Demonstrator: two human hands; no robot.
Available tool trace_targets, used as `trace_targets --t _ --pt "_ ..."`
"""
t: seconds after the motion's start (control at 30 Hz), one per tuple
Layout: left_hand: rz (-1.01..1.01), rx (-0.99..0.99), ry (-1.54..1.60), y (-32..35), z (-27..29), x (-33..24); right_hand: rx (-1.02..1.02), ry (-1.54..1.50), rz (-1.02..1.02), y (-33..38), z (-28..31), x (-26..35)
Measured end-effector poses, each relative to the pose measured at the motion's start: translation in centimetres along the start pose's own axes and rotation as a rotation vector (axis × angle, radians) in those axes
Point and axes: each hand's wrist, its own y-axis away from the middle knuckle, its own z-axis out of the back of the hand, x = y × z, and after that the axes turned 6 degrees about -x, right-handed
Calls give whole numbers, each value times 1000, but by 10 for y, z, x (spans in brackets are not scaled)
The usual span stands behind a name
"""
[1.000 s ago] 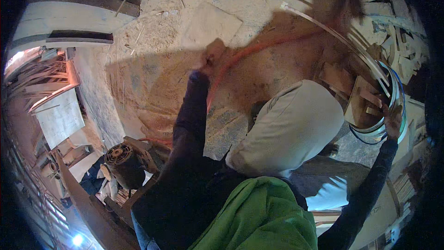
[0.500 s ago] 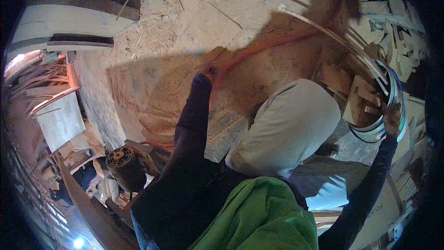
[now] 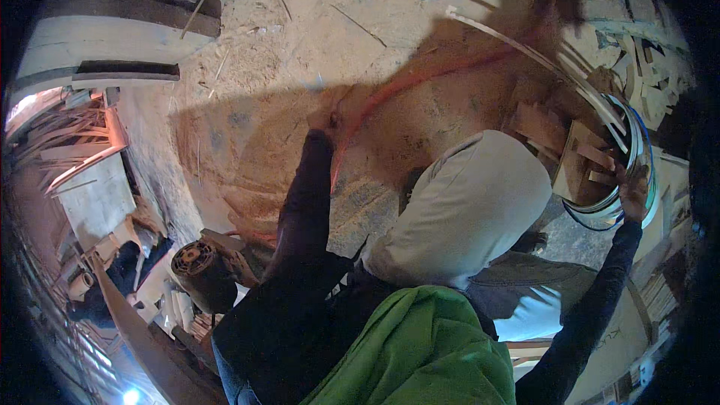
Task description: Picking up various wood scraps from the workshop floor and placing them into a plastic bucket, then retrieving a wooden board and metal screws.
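At the right of the dusty floor (image 3: 255, 131), my right hand (image 3: 634, 187) grasps the edge of a round bundle of pale and blue bands (image 3: 637, 136), wood scraps (image 3: 596, 156) showing within its ring. My left hand (image 3: 325, 118) hovers over shaded ground near a red hose (image 3: 390, 90); from afar, I cannot tell its grip.

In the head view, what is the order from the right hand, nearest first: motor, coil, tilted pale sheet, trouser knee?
1. Coil, at the right hand.
2. Trouser knee, left of the hand.
3. Motor, farther left, lower.
4. Tilted pale sheet, farthest left.
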Motion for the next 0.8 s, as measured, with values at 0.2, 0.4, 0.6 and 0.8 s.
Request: trace_targets --t 0.2,0.4,0.6,0.8 --pt "-494 37 -1212 -18 -37 -28 92 1078 606 -9 -5 25" --pt "186 -28 308 -28 -94 -54 -119 640 327 -2 12 -20" --pt "351 -110 402 -93 -48 -33 -119 627 272 -11 -28 8" --pt "155 -88 304 -110 -69 -15 -75 1055 273 -13 -17 -3"
